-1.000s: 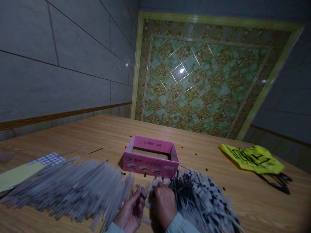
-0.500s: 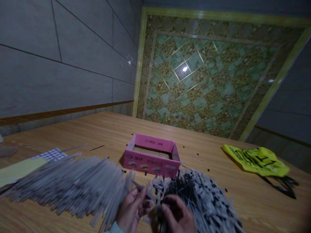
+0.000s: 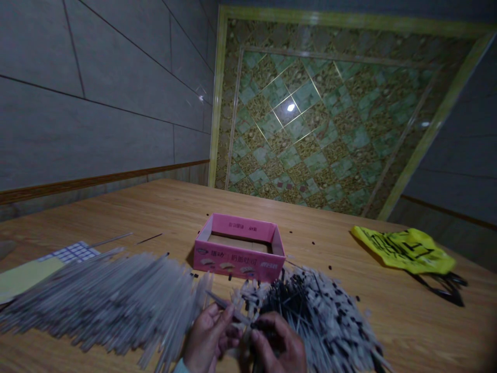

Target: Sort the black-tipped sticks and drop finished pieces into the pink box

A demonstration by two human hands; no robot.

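Note:
My left hand point(image 3: 205, 336) is closed in a pinch on a thin grey translucent tube point(image 3: 216, 297), held at a slant. Beside it, my right hand point(image 3: 282, 342) has its thumb and fingers closed at the tube's lower right end, around something dark and blurred that I cannot name. To the left lies a wide pile of similar grey tubes point(image 3: 104, 303). A second pile, of tubes with black ends point(image 3: 334, 316), spreads to the right, partly behind my right hand. An open pink cardboard box point(image 3: 238, 263) stands just beyond both hands.
On the wooden table point(image 3: 155, 207), small black bits lie scattered around the box. A yellow bag point(image 3: 404, 251) with black lettering and dark straps rests at the right. Yellow paper point(image 3: 31, 277) and a blue checked sheet point(image 3: 72, 251) lie at the left, near a tiled wall point(image 3: 128, 119).
The fingers of my right hand have come up against the tube's end, where a small gap showed before. My left hand keeps its pinch. The whole view has shifted slightly.

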